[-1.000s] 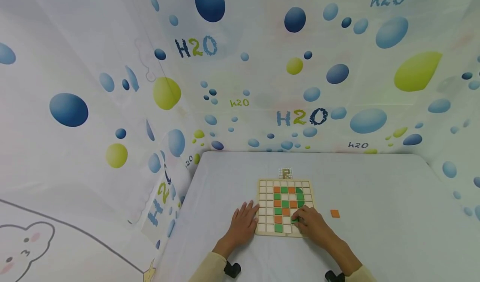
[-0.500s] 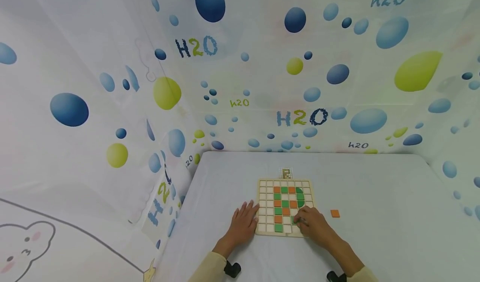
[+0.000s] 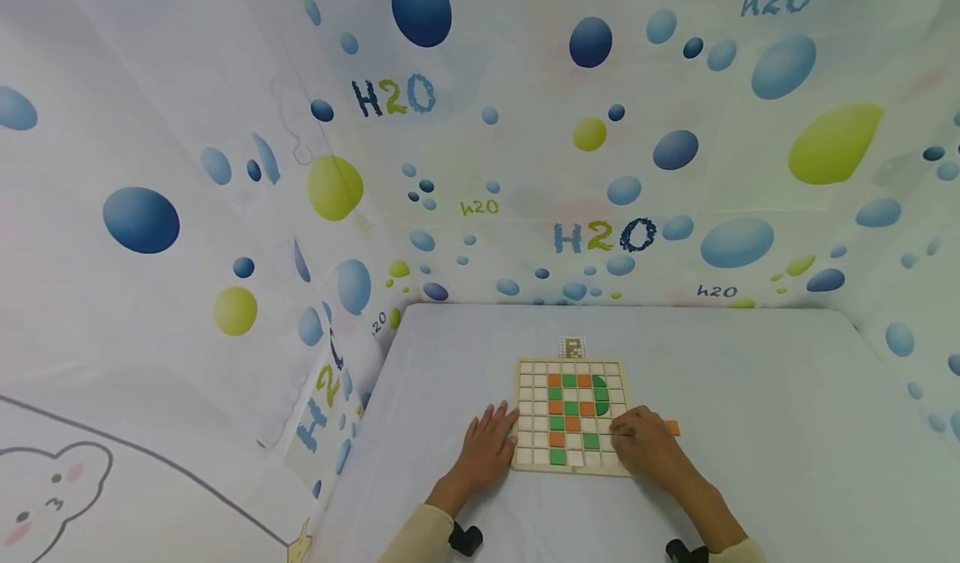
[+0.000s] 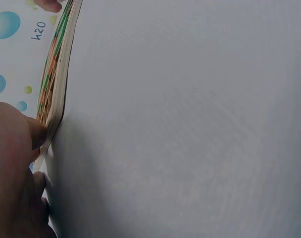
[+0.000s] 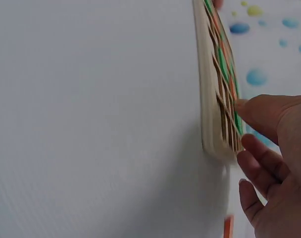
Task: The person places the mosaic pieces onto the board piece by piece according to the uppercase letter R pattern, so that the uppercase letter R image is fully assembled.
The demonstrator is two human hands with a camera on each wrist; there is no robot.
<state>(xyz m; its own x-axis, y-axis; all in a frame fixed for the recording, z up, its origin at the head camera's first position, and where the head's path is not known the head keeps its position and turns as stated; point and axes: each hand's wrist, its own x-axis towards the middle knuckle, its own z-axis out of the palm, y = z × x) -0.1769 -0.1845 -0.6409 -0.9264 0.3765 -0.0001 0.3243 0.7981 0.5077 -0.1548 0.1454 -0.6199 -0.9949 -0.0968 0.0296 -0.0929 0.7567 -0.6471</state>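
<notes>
A wooden grid board (image 3: 528, 453) lies on the white table, with green and orange tiles set in a pattern in its cells. My left hand (image 3: 486, 450) rests at the board's left edge, fingers extended; in the left wrist view its thumb (image 4: 37, 133) touches the rim. My right hand (image 3: 647, 446) hovers at the right edge with bent fingers, and no tile shows in it. In the right wrist view its thumb (image 5: 262, 111) and fingers are apart. A green square tile (image 3: 591, 441) lies in a lower cell. Beyond the right hand, an orange tile (image 3: 673, 427) is partly covered.
A small card (image 3: 572, 346) with a printed pattern lies behind the board. The white tablecloth (image 3: 765, 413) spreads around it. Behind and to the left hang curtains (image 3: 510, 146) printed with blue and green drops.
My right hand has let go of the green tile, which now lies in its cell, and has moved right, partly covering the orange tile. The left hand stays put.
</notes>
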